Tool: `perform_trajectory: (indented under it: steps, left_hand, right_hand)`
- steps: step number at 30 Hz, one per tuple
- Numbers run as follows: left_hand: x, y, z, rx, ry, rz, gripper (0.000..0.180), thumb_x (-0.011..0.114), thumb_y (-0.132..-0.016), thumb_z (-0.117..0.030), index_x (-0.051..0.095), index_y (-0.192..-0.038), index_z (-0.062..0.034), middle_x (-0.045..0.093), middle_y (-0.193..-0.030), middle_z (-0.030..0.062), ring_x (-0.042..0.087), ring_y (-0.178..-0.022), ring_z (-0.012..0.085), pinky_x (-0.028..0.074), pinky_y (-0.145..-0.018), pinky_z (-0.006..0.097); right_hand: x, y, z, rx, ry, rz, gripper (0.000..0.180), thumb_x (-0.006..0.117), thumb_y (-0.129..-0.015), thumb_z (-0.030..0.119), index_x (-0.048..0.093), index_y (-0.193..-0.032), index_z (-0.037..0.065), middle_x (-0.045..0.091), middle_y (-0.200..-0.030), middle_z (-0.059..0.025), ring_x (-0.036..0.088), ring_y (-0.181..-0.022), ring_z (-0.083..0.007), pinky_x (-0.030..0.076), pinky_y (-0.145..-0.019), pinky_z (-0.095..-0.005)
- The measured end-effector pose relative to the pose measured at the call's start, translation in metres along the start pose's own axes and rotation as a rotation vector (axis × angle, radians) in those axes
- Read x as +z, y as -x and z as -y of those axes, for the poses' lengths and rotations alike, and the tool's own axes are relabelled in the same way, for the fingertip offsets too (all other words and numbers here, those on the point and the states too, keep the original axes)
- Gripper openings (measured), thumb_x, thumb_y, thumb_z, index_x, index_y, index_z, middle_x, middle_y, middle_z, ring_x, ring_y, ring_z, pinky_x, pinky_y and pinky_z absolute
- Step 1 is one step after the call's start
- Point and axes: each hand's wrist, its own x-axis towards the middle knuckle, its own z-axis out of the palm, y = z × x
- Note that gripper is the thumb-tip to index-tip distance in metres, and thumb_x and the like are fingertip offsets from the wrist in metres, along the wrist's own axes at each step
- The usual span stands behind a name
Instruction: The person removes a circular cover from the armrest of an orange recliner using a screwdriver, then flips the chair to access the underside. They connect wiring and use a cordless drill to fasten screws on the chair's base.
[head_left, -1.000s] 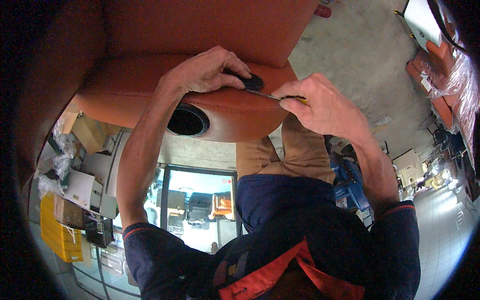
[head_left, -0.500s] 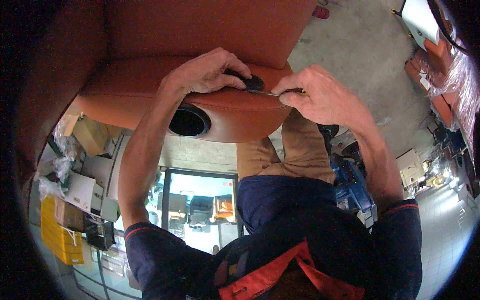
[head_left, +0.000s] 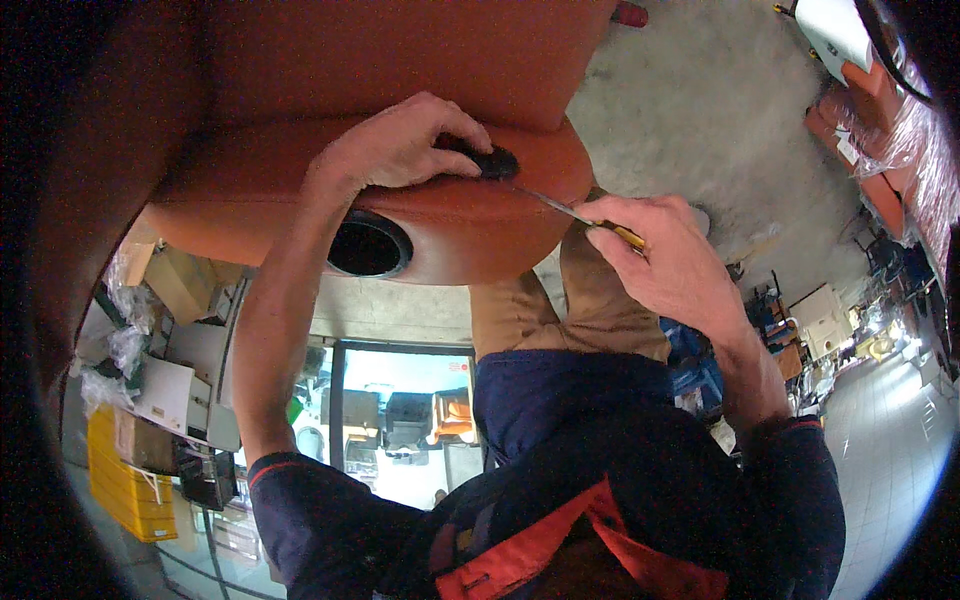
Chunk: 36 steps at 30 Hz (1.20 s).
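My left hand rests on the red-brown leather armrest, thumb and fingers closed on a small black oval piece set on its top. In my right hand is a screwdriver with a yellow and black handle. Its thin metal shaft slants up and left, the tip at the lower edge of the black piece. Whether the tip is under that edge cannot be made out. Below my left wrist, a round black cup holder is set in the armrest's front.
The leather backrest rises behind the armrest. Plastic-wrapped red-brown seat parts stand at the far right. Cardboard boxes and a yellow crate are at the left. A red object lies on the concrete floor.
My right hand has drawn back to the right and down, turning the screwdriver to a steeper slant. The left hand stays at the black piece, shifted slightly left in view.
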Motion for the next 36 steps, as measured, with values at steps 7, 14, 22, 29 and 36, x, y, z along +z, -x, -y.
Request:
perform_trajectory:
  steps: [7, 14, 22, 29, 36]
  left_hand:
    - [0.0, -0.004, -0.005, -0.063, -0.023, 0.014, 0.036, 0.084, -0.081, -0.017, 0.074, -0.113, -0.0049, 0.073, -0.118, 0.0138, 0.066, -0.115, 0.0324, 0.051, -0.103, 0.042]
    - [-0.002, -0.005, -0.006, -0.057, 0.006, 0.03, 0.034, 0.084, -0.08, -0.013, 0.073, -0.111, -0.0039, 0.072, -0.12, 0.0133, 0.067, -0.115, 0.0305, 0.052, -0.102, 0.041]
    - [-0.001, -0.005, -0.005, -0.055, 0.025, 0.028, 0.035, 0.084, -0.08, -0.01, 0.072, -0.112, -0.0036, 0.071, -0.121, 0.0127, 0.066, -0.115, 0.0297, 0.051, -0.103, 0.04]
    - [-0.001, -0.006, -0.007, -0.044, -0.013, 0.016, 0.035, 0.084, -0.079, -0.01, 0.072, -0.111, -0.0035, 0.072, -0.119, 0.0129, 0.067, -0.114, 0.0304, 0.052, -0.101, 0.041]
    - [-0.004, -0.009, -0.009, -0.029, 0.036, 0.037, 0.034, 0.085, -0.078, -0.009, 0.073, -0.109, -0.0027, 0.072, -0.118, 0.0136, 0.068, -0.113, 0.0307, 0.052, -0.1, 0.041]
  right_hand:
    - [0.017, 0.007, -0.016, 0.089, -0.095, -0.088, 0.013, 0.064, -0.091, 0.007, 0.068, -0.1, -0.001, 0.067, -0.085, -0.0272, 0.065, -0.082, -0.0472, 0.051, -0.073, -0.0522]
    - [0.027, -0.004, -0.02, 0.142, 0.004, -0.048, 0.015, 0.066, -0.093, 0.01, 0.069, -0.105, 0.001, 0.07, -0.087, -0.024, 0.065, -0.081, -0.0455, 0.051, -0.076, -0.0472]
    - [0.02, -0.01, -0.014, 0.064, 0.087, -0.054, 0.01, 0.064, -0.089, 0.008, 0.068, -0.094, 0.001, 0.066, -0.077, -0.027, 0.066, -0.079, -0.0472, 0.052, -0.075, -0.0544]
    - [0.019, -0.009, -0.012, 0.143, 0.033, -0.016, 0.016, 0.066, -0.091, 0.008, 0.069, -0.104, 0.001, 0.068, -0.086, -0.0253, 0.065, -0.085, -0.0458, 0.053, -0.075, -0.0483]
    - [0.045, -0.012, -0.005, 0.098, 0.208, -0.062, 0.02, 0.066, -0.089, 0.007, 0.069, -0.107, -0.001, 0.069, -0.091, -0.0249, 0.067, -0.082, -0.0436, 0.056, -0.074, -0.0495]
